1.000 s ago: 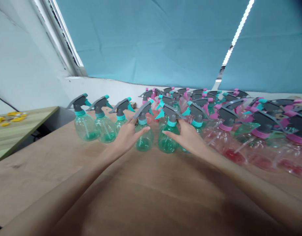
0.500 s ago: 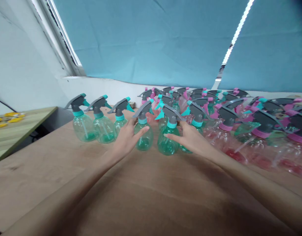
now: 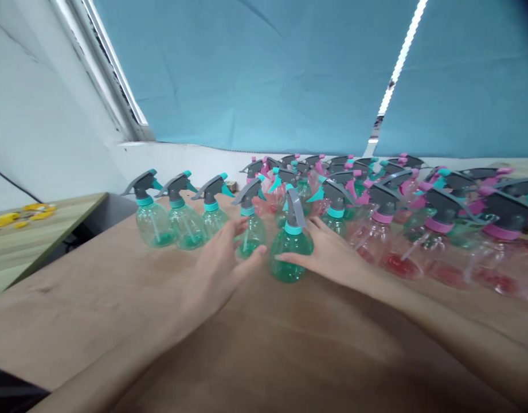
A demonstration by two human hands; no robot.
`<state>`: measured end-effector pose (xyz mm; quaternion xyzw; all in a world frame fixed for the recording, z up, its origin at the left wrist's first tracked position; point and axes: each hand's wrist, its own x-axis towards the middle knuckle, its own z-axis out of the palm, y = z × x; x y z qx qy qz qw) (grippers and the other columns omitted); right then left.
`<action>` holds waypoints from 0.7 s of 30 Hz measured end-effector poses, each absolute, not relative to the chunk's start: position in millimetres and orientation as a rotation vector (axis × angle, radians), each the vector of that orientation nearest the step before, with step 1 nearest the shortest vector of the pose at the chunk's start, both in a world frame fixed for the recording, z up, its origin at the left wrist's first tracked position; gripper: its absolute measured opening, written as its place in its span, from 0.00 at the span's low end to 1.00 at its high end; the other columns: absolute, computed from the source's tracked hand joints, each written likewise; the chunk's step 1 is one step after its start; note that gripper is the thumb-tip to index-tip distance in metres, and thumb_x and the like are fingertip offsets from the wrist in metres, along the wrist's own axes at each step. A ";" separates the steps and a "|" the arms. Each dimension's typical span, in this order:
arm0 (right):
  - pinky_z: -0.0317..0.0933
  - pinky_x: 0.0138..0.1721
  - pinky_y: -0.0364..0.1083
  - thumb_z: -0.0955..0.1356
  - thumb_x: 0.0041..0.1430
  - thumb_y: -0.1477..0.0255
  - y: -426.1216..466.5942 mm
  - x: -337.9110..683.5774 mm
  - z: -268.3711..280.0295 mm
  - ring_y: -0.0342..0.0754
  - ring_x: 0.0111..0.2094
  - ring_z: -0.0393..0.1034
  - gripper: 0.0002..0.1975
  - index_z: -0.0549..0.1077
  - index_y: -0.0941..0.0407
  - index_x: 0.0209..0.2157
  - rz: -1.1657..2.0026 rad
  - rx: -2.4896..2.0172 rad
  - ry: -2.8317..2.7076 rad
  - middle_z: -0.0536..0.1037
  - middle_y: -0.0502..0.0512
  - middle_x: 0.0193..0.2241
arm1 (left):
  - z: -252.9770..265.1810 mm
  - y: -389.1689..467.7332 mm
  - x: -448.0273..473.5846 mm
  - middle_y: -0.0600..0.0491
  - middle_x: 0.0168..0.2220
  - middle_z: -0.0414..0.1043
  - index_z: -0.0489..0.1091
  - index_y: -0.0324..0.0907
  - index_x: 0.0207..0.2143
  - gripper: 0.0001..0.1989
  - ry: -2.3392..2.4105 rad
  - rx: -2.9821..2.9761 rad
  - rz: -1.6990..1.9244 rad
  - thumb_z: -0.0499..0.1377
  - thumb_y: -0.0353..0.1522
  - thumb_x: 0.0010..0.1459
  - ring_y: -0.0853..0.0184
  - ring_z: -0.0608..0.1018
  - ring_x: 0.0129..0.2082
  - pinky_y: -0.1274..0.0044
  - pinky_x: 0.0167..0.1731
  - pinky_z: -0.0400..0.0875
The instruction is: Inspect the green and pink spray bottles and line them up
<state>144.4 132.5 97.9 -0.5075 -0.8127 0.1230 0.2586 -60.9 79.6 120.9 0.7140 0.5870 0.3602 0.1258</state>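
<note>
My right hand (image 3: 321, 249) is closed round the body of a green spray bottle (image 3: 292, 267), thumb across its front and fingers hidden behind. That bottle has a turquoise collar and a grey trigger head. My left hand (image 3: 225, 261) is open, thumb and fingers apart. It is in front of another green spray bottle (image 3: 250, 238) and partly hides it; contact between them I cannot make out. To the left stand several more green bottles, the outermost green bottle (image 3: 154, 226) with a little green liquid inside.
A crowd of spray bottles fills the right side, among them a pink bottle (image 3: 397, 252) near the front. Everything stands on a brown wooden table (image 3: 264, 344). At left, a lower table (image 3: 35, 235) holds yellow pieces (image 3: 25, 215). Blue cloth (image 3: 264, 74) hangs behind.
The bottle in my right hand has turned and come slightly nearer to me. My left hand has drawn back from the green bottle beside it. The camera view has shifted slightly.
</note>
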 end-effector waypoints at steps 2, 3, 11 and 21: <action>0.66 0.40 0.57 0.66 0.51 0.47 121.9 148.7 98.4 0.63 0.46 0.71 0.34 0.63 0.52 0.54 0.400 -1.342 -2.212 0.72 0.63 0.50 | 119.7 76.0 -48.2 0.45 0.58 0.65 0.58 0.44 0.56 0.29 1.597 2.084 1.020 0.60 0.43 0.56 0.56 0.68 0.59 0.61 0.56 0.66; 0.67 0.39 0.56 0.67 0.52 0.50 116.0 150.9 98.9 0.63 0.45 0.72 0.32 0.63 0.53 0.53 0.440 -1.334 -2.213 0.74 0.62 0.48 | 119.9 75.6 -41.2 0.45 0.60 0.62 0.56 0.45 0.58 0.32 1.540 2.090 1.004 0.61 0.44 0.55 0.55 0.66 0.60 0.60 0.57 0.64; 0.68 0.35 0.54 0.70 0.49 0.51 70.7 169.7 97.2 0.61 0.45 0.72 0.32 0.66 0.54 0.51 0.409 -1.178 -2.285 0.74 0.61 0.47 | 127.6 78.4 16.1 0.49 0.51 0.70 0.55 0.46 0.59 0.33 1.095 1.960 1.024 0.64 0.39 0.54 0.58 0.74 0.49 0.65 0.50 0.70; 0.69 0.41 0.61 0.65 0.49 0.41 55.3 228.5 76.6 0.63 0.48 0.70 0.39 0.68 0.58 0.50 0.336 -1.274 -2.269 0.71 0.66 0.50 | 115.2 77.1 72.5 0.54 0.35 0.67 0.63 0.44 0.40 0.09 0.962 1.884 1.030 0.53 0.28 0.55 0.65 0.72 0.36 0.68 0.45 0.68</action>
